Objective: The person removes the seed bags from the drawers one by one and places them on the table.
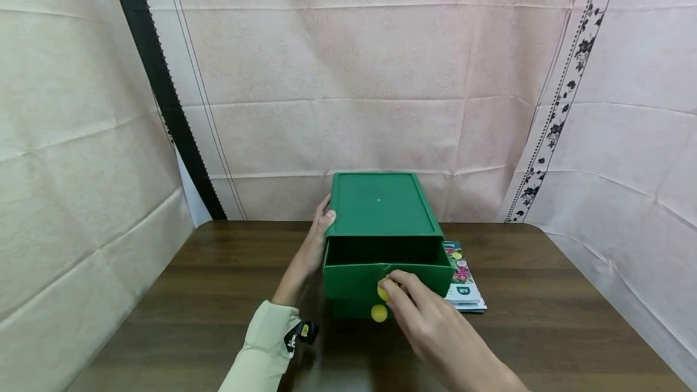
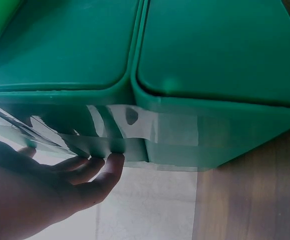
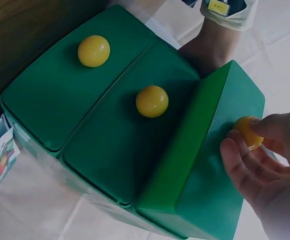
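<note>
A green drawer cabinet [image 1: 376,201] stands on the table, with its top drawer [image 1: 348,280] pulled partway out toward me. My right hand [image 1: 430,325] pinches that drawer's round yellow knob [image 3: 247,133] between thumb and fingers. Two more yellow knobs show in the right wrist view: the middle drawer's knob [image 3: 152,101] and the bottom drawer's knob [image 3: 94,51]; both of those drawers are flush. Along the cabinet's left side rests my left hand [image 1: 311,247], its fingertips [image 2: 116,159] touching the wall by strips of clear tape [image 2: 172,127]. The drawer's inside looks dark.
Booklets [image 1: 463,280] with a colourful flower cover lie just right of the cabinet, partly behind it. The brown wooden table [image 1: 544,319] ends at a pale cloth [image 1: 354,65] hung behind and on both sides.
</note>
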The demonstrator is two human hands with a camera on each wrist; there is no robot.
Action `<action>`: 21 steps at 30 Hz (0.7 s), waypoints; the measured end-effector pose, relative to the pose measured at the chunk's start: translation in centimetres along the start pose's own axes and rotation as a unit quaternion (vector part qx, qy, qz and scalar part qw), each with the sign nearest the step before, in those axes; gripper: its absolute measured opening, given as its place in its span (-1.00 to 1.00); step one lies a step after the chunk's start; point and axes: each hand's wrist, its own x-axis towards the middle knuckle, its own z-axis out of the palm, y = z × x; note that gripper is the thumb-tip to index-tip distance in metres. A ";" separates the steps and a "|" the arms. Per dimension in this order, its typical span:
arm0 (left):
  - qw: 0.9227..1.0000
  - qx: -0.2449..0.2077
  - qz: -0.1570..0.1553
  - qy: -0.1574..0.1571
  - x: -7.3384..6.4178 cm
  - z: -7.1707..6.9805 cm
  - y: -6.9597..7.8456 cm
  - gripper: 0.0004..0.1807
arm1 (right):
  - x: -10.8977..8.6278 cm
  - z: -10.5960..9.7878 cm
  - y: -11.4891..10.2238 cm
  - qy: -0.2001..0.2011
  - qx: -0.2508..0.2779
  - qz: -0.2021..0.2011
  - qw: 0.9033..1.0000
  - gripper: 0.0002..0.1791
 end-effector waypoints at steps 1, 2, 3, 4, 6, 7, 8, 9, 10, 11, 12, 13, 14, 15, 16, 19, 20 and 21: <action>1.000 0.000 0.000 0.000 0.0 0.0 0.0 -0.14 | 0.1 0.1 0.1 0.003 -0.002 -0.003 1.000 -0.41; 1.000 0.000 0.000 0.000 0.0 0.0 0.1 -0.14 | 0.1 0.2 0.3 0.007 -0.004 -0.006 1.000 -0.44; 1.000 0.000 0.000 0.001 -0.1 0.0 0.1 -0.13 | 0.2 0.3 0.4 0.008 -0.006 -0.006 1.000 -0.45; 1.000 -0.001 0.001 0.001 -0.1 0.1 0.1 -0.13 | 0.2 0.3 0.5 0.010 -0.007 -0.008 1.000 -0.46; 1.000 -0.002 0.000 0.002 -0.1 0.1 0.2 -0.14 | 0.3 0.5 0.8 0.010 -0.008 -0.007 1.000 -0.46; 1.000 -0.005 0.000 0.003 -0.1 0.1 0.2 -0.14 | 0.4 0.5 0.9 0.009 -0.007 -0.006 1.000 -0.45; 1.000 -0.006 -0.002 0.003 -0.2 0.1 0.2 -0.15 | 0.4 0.5 1.0 0.007 -0.006 -0.005 1.000 -0.43; 1.000 -0.008 -0.002 0.003 -0.2 0.1 0.2 -0.16 | 0.4 0.6 1.1 0.006 -0.005 -0.003 1.000 -0.41; 1.000 -0.010 -0.002 0.003 -0.3 0.2 0.2 -0.16 | 0.5 0.6 1.2 0.004 -0.003 -0.001 1.000 -0.41; 1.000 -0.010 -0.003 0.003 -0.3 0.2 0.2 -0.17 | 0.5 0.7 1.4 0.000 0.000 0.002 1.000 -0.42; 1.000 -0.012 -0.003 0.003 -0.3 0.2 0.2 -0.17 | 0.6 0.7 1.5 -0.002 0.000 0.004 1.000 -0.42; 1.000 -0.010 -0.004 0.003 -0.4 0.2 0.1 -0.18 | 0.6 0.8 1.6 -0.002 -0.001 0.004 1.000 -0.42; 1.000 -0.008 -0.005 0.003 -0.4 0.2 0.1 -0.18 | 0.7 0.9 1.8 -0.002 -0.003 0.004 1.000 -0.42; 1.000 -0.007 -0.005 0.004 -0.4 0.2 0.1 -0.18 | 0.7 1.0 1.9 -0.001 -0.006 0.004 1.000 -0.44; 1.000 -0.006 -0.003 0.003 -0.4 0.2 0.1 -0.18 | 0.8 1.2 2.1 0.001 -0.008 0.003 1.000 -0.45; 1.000 -0.003 -0.004 0.004 -0.4 0.2 0.1 -0.18 | 1.2 1.5 2.5 0.012 -0.010 0.000 1.000 -0.62; 1.000 -0.004 -0.003 0.004 -0.3 0.1 0.1 -0.18 | 1.3 1.6 2.6 0.011 -0.008 0.003 1.000 -0.69; 1.000 -0.005 -0.003 0.004 -0.3 0.1 0.1 -0.18 | 1.4 1.7 2.7 0.011 -0.005 0.006 1.000 -0.70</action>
